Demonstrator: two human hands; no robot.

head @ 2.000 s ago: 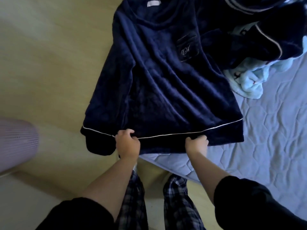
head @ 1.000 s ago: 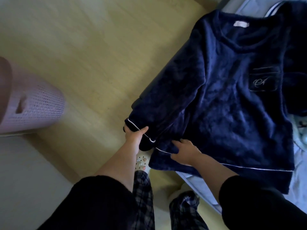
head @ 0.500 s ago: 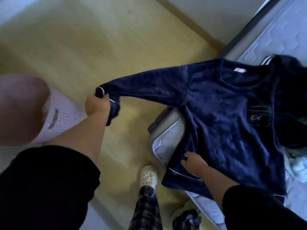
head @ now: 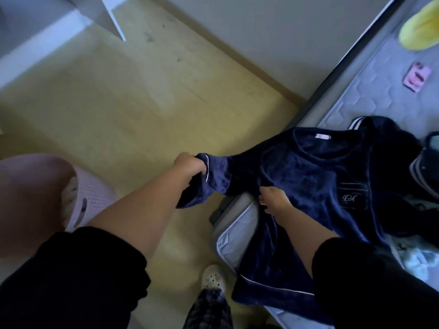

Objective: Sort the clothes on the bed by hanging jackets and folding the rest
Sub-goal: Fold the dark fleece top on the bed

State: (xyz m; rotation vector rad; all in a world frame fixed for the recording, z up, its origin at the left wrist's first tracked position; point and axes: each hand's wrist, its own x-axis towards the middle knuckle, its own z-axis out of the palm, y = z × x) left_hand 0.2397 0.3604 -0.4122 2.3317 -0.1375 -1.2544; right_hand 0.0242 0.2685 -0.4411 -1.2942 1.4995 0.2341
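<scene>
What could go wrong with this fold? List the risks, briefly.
1. The top hangs over the bed corner, and the left hand grips its sleeve out over the floor. A tug could drag it off, with only the right hand resting on it.
2. Its far side lies against the dark pile; folding may catch that.

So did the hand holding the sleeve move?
Yes. The left hand, gripping the sleeve, swung in from over the floor toward the mattress corner.

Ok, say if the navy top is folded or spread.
Spread, not folded: the navy top lies front up on the bed. The left hand grips one cuff, sleeve held out; the right hand rests on it.
</scene>
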